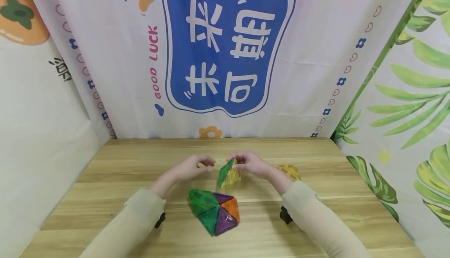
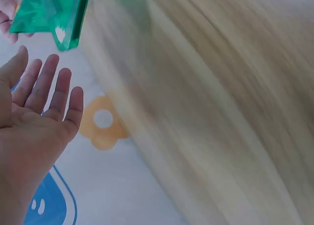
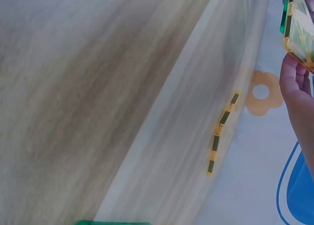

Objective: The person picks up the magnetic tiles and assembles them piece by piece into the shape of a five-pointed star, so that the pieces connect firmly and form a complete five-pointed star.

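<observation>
My right hand [image 1: 251,163] pinches a pair of joined magnetic tiles near their top edge, above the middle of the table. One is a green tile [image 1: 225,173], the other a yellow tile [image 1: 233,177], and they stand at an angle to each other. Just left of them, my left hand [image 1: 195,166] is held with loosely bent fingers and holds nothing. In the left wrist view its palm shows, with the green tile beyond the fingertips. Closer to me lies a cluster of green, purple and orange magnetic tiles [image 1: 210,219].
Partly behind my right forearm, another yellow tile [image 1: 290,170] lies on the wooden table [image 1: 133,152]. A printed cloth [image 1: 302,74] hangs at the table's back edge, with more cloth at both sides. Dark wrist devices [image 1: 286,215] show below the sleeves.
</observation>
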Demonstrator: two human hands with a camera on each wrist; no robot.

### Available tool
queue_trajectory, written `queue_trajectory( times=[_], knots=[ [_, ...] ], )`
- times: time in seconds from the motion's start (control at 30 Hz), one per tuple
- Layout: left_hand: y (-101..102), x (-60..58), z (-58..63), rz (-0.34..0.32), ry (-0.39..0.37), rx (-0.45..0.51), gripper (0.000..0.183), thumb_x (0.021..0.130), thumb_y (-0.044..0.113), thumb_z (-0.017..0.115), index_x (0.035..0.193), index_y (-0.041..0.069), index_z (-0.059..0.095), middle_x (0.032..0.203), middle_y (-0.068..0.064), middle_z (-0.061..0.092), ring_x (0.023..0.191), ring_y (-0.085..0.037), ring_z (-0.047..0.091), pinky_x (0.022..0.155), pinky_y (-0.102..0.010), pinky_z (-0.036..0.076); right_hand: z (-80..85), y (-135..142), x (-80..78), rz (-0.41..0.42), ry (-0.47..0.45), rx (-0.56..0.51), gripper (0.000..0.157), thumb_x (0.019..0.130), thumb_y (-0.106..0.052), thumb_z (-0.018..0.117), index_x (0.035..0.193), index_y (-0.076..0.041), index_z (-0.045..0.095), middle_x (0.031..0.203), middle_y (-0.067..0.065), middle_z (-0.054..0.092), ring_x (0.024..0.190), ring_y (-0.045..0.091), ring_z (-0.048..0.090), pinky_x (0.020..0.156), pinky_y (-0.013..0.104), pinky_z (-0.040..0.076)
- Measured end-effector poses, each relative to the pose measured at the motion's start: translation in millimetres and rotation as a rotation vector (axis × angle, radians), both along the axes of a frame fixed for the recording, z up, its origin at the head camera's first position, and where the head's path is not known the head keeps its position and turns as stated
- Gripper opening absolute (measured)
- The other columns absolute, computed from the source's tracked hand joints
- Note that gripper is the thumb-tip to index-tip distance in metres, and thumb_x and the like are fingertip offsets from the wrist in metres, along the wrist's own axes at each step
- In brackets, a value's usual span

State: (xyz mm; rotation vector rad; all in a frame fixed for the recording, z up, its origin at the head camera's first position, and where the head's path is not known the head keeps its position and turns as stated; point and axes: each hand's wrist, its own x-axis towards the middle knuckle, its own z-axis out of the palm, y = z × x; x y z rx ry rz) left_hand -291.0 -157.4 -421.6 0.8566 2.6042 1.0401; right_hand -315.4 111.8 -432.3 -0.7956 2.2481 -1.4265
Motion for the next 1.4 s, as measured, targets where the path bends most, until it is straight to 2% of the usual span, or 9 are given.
queue_trajectory(
  times=[0.17, 0.37, 0.53, 0.63, 0.77, 0.93, 1.07, 1.23, 1.4],
  knots=[
    [11.3, -5.1, -9.6, -0.069, -0.066, 0.045, 0.034, 0.094, 0.02, 0.059, 0.124, 0.004, 0.058, 0.118, -0.008, 0.065, 0.111, -0.024, 0.059, 0.097, -0.046, 0.045, 1.4, -2.0, 3.3, 0.062, -0.051, -0.013, 0.033, 0.093, -0.01, 0.06, 0.125, -0.004, 0.057, 0.109, 0.01, 0.065, 0.091, 0.015, 0.064, 0.08, 0.033, 0.055],
    [16.8, -6.4, -16.9, -0.091, -0.089, 0.073, 0.026, 0.093, 0.018, 0.06, 0.117, 0.009, 0.063, 0.11, -0.004, 0.067, 0.104, -0.018, 0.061, 0.094, -0.04, 0.048, 3.5, -5.3, 4.2, 0.095, -0.064, -0.01, 0.034, 0.093, -0.01, 0.059, 0.126, -0.004, 0.056, 0.112, 0.013, 0.064, 0.094, 0.017, 0.065, 0.082, 0.032, 0.054],
    [14.5, -6.0, -17.0, -0.08, -0.099, 0.061, 0.019, 0.093, 0.013, 0.06, 0.11, 0.008, 0.066, 0.101, -0.002, 0.068, 0.095, -0.014, 0.061, 0.086, -0.035, 0.05, -0.3, -8.0, 4.2, 0.073, -0.044, -0.005, 0.036, 0.091, -0.01, 0.061, 0.127, -0.003, 0.056, 0.107, 0.012, 0.065, 0.092, 0.016, 0.063, 0.083, 0.03, 0.053],
    [12.1, -4.7, -16.1, -0.09, -0.125, 0.056, 0.015, 0.092, 0.01, 0.06, 0.105, 0.006, 0.067, 0.096, -0.002, 0.068, 0.09, -0.015, 0.061, 0.082, -0.035, 0.051, -5.9, -9.0, 5.5, 0.048, -0.067, 0.008, 0.039, 0.091, -0.01, 0.062, 0.128, -0.002, 0.054, 0.102, 0.009, 0.065, 0.089, 0.015, 0.062, 0.08, 0.029, 0.053],
    [10.0, -1.5, -16.2, -0.123, -0.198, 0.062, 0.012, 0.092, 0.006, 0.059, 0.101, 0.003, 0.066, 0.09, -0.005, 0.066, 0.085, -0.021, 0.062, 0.08, -0.039, 0.052, -13.8, -10.3, 7.7, 0.048, -0.154, -0.012, 0.041, 0.09, -0.011, 0.062, 0.129, -0.003, 0.053, 0.102, 0.007, 0.065, 0.088, 0.016, 0.062, 0.077, 0.028, 0.053],
    [10.0, 3.6, -17.9, -0.125, -0.271, 0.04, 0.011, 0.092, 0.005, 0.057, 0.101, 0.003, 0.064, 0.09, -0.005, 0.065, 0.086, -0.024, 0.062, 0.079, -0.038, 0.053, -22.0, -11.6, 10.1, 0.089, -0.297, -0.101, 0.045, 0.09, -0.008, 0.061, 0.132, 0.0, 0.047, 0.106, 0.01, 0.064, 0.089, 0.016, 0.063, 0.079, 0.028, 0.053],
    [11.5, 4.4, -19.4, -0.128, -0.267, 0.006, 0.009, 0.093, 0.007, 0.057, 0.099, 0.005, 0.064, 0.089, -0.006, 0.064, 0.079, -0.02, 0.058, 0.07, -0.033, 0.05, -26.8, -11.8, 11.6, 0.087, -0.346, -0.127, 0.045, 0.09, -0.006, 0.06, 0.133, 0.002, 0.046, 0.107, 0.011, 0.063, 0.089, 0.016, 0.063, 0.078, 0.028, 0.053],
    [12.4, 3.9, -22.6, -0.128, -0.252, -0.023, 0.006, 0.092, 0.007, 0.059, 0.095, 0.005, 0.063, 0.086, -0.006, 0.062, 0.075, -0.016, 0.052, 0.066, -0.028, 0.045, -29.6, -13.9, 12.8, 0.056, -0.294, -0.078, 0.044, 0.089, -0.005, 0.061, 0.131, -0.001, 0.049, 0.108, 0.011, 0.061, 0.092, 0.017, 0.061, 0.081, 0.03, 0.053],
    [13.1, 2.3, -27.4, -0.165, -0.19, -0.088, 0.004, 0.091, 0.007, 0.061, 0.091, 0.006, 0.064, 0.081, 0.001, 0.06, 0.073, -0.011, 0.05, 0.065, -0.024, 0.044, -30.8, -14.0, 12.9, 0.064, -0.263, -0.061, 0.045, 0.087, 0.001, 0.061, 0.131, 0.0, 0.05, 0.11, 0.014, 0.06, 0.095, 0.017, 0.061, 0.087, 0.032, 0.053]
  ],
)
